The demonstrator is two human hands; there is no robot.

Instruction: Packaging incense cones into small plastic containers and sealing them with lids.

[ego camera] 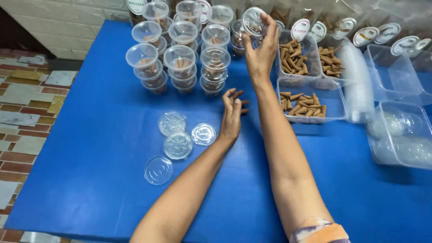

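Observation:
My right hand (261, 49) is stretched far forward and grips a small clear lidded cup (253, 21) at the top of the stacked cups (181, 58). My left hand (231, 114) rests on the blue table (90, 171), holding several brown incense cones (242, 102) between its fingers. Loose clear round lids (178, 145) lie just left of my left hand. The stacked cups each hold brown cones under a clear lid.
Clear rectangular trays of brown cones (302, 104) sit right of my hands. A sleeve of stacked clear cups (357, 85) lies beside them. Clear boxes (396, 135) stand at far right, labelled bags (342, 27) along the back, and a tiled floor (22, 112) lies left.

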